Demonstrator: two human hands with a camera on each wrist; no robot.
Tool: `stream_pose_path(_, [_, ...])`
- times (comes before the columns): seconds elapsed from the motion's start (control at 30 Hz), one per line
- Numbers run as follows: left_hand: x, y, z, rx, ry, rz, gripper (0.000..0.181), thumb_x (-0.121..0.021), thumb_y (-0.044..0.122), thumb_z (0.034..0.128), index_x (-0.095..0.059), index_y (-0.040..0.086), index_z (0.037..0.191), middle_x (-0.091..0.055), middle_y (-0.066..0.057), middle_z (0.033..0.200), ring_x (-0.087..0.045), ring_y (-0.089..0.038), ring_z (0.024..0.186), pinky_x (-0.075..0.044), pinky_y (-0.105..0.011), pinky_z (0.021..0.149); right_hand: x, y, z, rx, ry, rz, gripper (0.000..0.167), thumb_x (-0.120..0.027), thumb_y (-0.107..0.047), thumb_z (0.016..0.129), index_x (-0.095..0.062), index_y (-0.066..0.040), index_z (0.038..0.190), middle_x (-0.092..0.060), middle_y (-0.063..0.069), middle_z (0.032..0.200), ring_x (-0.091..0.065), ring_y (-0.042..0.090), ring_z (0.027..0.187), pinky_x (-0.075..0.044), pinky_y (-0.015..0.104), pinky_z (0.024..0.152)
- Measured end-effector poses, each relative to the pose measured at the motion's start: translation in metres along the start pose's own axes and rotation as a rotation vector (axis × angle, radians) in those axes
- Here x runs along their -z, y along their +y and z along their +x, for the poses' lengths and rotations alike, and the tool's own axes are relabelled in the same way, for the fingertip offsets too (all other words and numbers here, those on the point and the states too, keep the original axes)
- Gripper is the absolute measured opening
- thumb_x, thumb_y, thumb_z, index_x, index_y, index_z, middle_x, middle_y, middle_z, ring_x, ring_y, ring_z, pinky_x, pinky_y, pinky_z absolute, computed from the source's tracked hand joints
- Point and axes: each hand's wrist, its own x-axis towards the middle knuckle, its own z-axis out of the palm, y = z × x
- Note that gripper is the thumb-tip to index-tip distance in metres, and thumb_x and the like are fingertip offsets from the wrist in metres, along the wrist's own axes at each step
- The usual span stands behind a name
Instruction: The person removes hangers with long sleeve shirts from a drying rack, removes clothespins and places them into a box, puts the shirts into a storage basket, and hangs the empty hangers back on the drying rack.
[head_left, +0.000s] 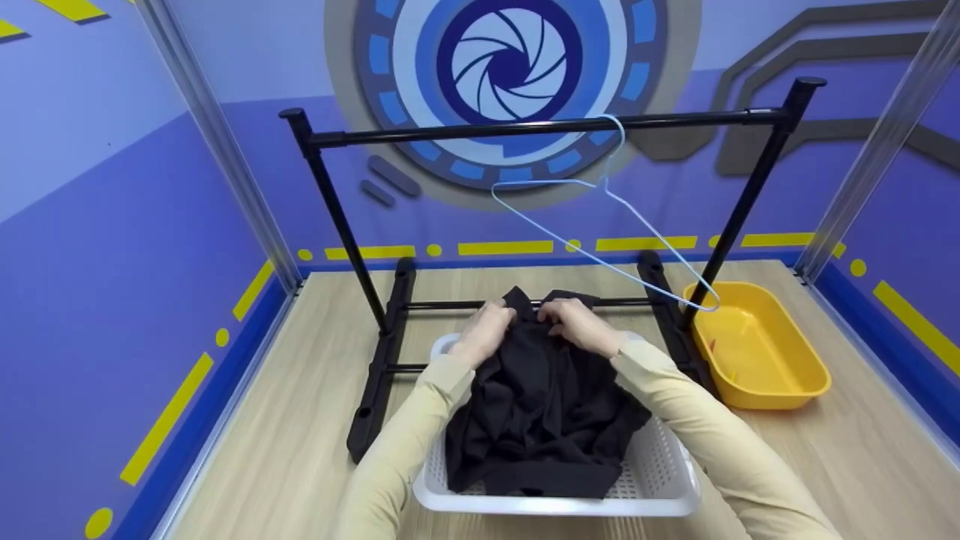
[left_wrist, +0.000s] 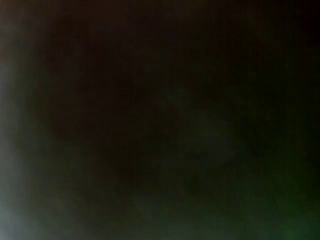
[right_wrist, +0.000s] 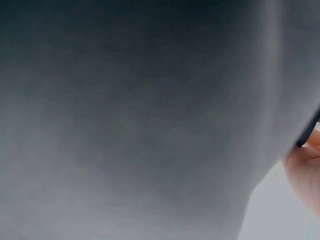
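A black garment [head_left: 547, 397] hangs in folds from both hands into a white plastic basket [head_left: 555, 508]. Its exact kind is unclear. My left hand [head_left: 486, 330] grips the upper left part of the cloth, and my right hand [head_left: 581, 325] pinches it a short way to the right. Dark blur fills the left wrist view. Blurred dark cloth [right_wrist: 150, 115] covers most of the right wrist view, where part of the right hand [right_wrist: 305, 172] holds a fabric edge at the right side.
Behind the basket stands a black rack [head_left: 465, 131] with feet on the wooden table [head_left: 285, 420]. A light blue wire hanger [head_left: 604, 182] hangs from its top bar, right of the middle. A yellow tub [head_left: 757, 345] sits at the right. Blue panels [head_left: 135, 285] enclose the table.
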Motion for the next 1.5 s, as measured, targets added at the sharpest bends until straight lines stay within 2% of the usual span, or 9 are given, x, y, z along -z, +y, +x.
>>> stream_pose_path(0.07, [0.001,0.0,-0.001,-0.058,0.04,0.063,0.018,-0.059,-0.005,0.0921,-0.069,0.005,0.082,-0.067,-0.01,0.096,-0.068,-0.029,0.094,-0.053,-0.038,0.078,0.001,-0.002,0.001,0.008,0.027,-0.002,0.022,-0.061,0.021,0.079,-0.068,0.005,0.093,-0.065,0.016,0.081,-0.058,0.028,0.075,-0.048,0.037,0.072])
stream_pose_path(0.17, [0.004,0.0,-0.003,-0.122,0.1,0.084,0.017,-0.062,-0.007,0.0893,-0.07,0.005,0.084,-0.067,-0.01,0.093,-0.069,-0.028,0.092,-0.054,-0.037,0.078,0.005,-0.005,0.001,0.012,0.061,-0.002,0.024,-0.055,0.022,0.08,-0.068,0.004,0.09,-0.068,0.017,0.082,-0.061,0.03,0.074,-0.049,0.038,0.071])
stream_pose_path(0.53, [0.029,0.006,-0.015,-0.353,0.324,0.025,0.014,-0.063,-0.008,0.0921,-0.071,0.002,0.089,-0.066,-0.011,0.092,-0.065,-0.027,0.091,-0.057,-0.036,0.078,0.03,-0.026,-0.01,0.047,0.144,0.041,0.022,-0.055,0.019,0.084,-0.068,0.003,0.091,-0.071,0.018,0.091,-0.065,0.031,0.081,-0.052,0.039,0.074])
stream_pose_path(0.67, [0.044,0.014,-0.023,-0.443,0.371,-0.013,0.013,-0.064,-0.007,0.0932,-0.07,0.004,0.09,-0.064,-0.008,0.091,-0.064,-0.025,0.089,-0.056,-0.034,0.078,0.042,-0.038,-0.02,0.048,0.168,0.064,0.022,-0.056,0.019,0.083,-0.066,0.002,0.092,-0.069,0.016,0.091,-0.063,0.03,0.081,-0.051,0.037,0.074])
stream_pose_path(0.77, [0.056,0.02,-0.03,-0.502,0.366,-0.039,0.014,-0.064,-0.007,0.0931,-0.071,0.004,0.091,-0.064,-0.008,0.092,-0.063,-0.025,0.089,-0.056,-0.033,0.079,0.052,-0.048,-0.028,0.019,0.158,0.104,0.02,-0.058,0.017,0.083,-0.066,0.001,0.094,-0.069,0.016,0.092,-0.064,0.029,0.082,-0.052,0.035,0.075])
stream_pose_path(1.0, [0.077,0.028,-0.046,-0.683,0.287,-0.073,0.016,-0.068,-0.011,0.0871,-0.071,0.005,0.09,-0.067,-0.008,0.093,-0.063,-0.023,0.088,-0.054,-0.03,0.08,0.069,-0.07,-0.049,-0.108,-0.014,0.326,0.014,-0.064,0.01,0.086,-0.067,0.001,0.096,-0.07,0.014,0.092,-0.057,0.004,0.081,-0.046,0.021,0.074])
stream_pose_path(1.17, [0.081,0.031,-0.051,-0.782,0.162,-0.079,0.016,-0.069,-0.01,0.0864,-0.073,0.005,0.091,-0.067,-0.007,0.093,-0.065,-0.022,0.09,-0.054,-0.027,0.083,0.073,-0.076,-0.056,-0.113,-0.202,0.43,0.011,-0.067,0.008,0.083,-0.063,0.005,0.093,-0.066,0.011,0.084,-0.052,-0.001,0.074,-0.042,0.017,0.069])
stream_pose_path(1.3, [0.08,0.033,-0.053,-0.823,0.039,-0.107,0.014,-0.069,-0.008,0.0887,-0.074,0.006,0.091,-0.069,-0.006,0.094,-0.065,-0.02,0.092,-0.053,-0.025,0.087,0.071,-0.076,-0.058,-0.093,-0.376,0.507,0.012,-0.066,0.009,0.082,-0.061,0.007,0.092,-0.062,0.006,0.081,-0.051,-0.001,0.07,-0.042,0.016,0.065])
stream_pose_path(1.5, [0.07,0.036,-0.053,-0.811,-0.169,-0.243,0.013,-0.069,-0.008,0.0883,-0.076,0.003,0.091,-0.073,-0.01,0.094,-0.069,-0.022,0.093,-0.054,-0.024,0.088,0.061,-0.074,-0.06,-0.076,-0.611,0.573,0.013,-0.071,0.005,0.085,-0.059,0.007,0.09,-0.057,-0.005,0.078,-0.05,-0.002,0.068,-0.041,0.014,0.063])
